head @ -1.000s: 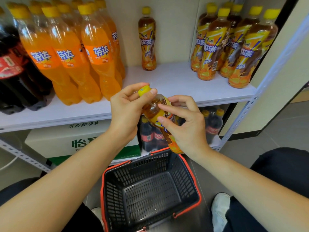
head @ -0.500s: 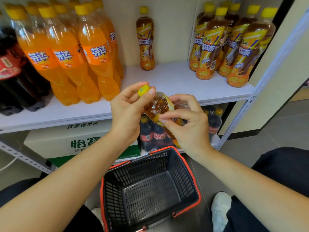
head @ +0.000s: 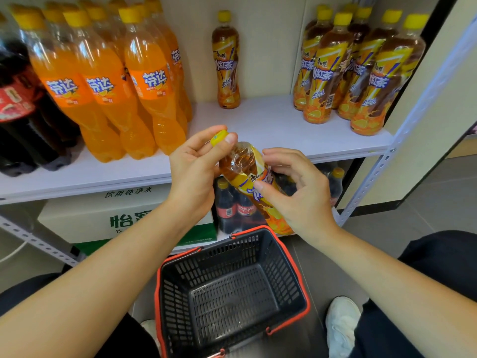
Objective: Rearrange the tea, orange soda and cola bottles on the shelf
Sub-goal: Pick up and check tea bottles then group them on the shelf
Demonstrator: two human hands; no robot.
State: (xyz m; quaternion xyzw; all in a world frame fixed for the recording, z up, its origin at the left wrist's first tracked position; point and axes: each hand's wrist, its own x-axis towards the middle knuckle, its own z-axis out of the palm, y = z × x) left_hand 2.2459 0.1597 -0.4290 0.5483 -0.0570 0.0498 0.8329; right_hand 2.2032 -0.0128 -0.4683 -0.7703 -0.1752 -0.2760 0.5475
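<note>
One tea bottle [head: 242,164] in hand, right over one basket [head: 284,267]. Left hand [head: 193,171] pinching cap [head: 219,138], right hand [head: 304,200] curled round label. Long axis diagonal: cap up-left, base down-right. Beyond grip one lone shelf tea [head: 225,63]; further right, tea cluster [head: 361,71], six-ish.

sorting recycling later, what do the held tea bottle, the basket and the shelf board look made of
Tea bottle: clear glossy plastic, since the liquid shows through and it glints; printed film label. Basket: dark matte moulded plastic with slotted walls and a red rim. Shelf board: smooth white, likely laminate or painted metal; the look leaves it open.
</note>
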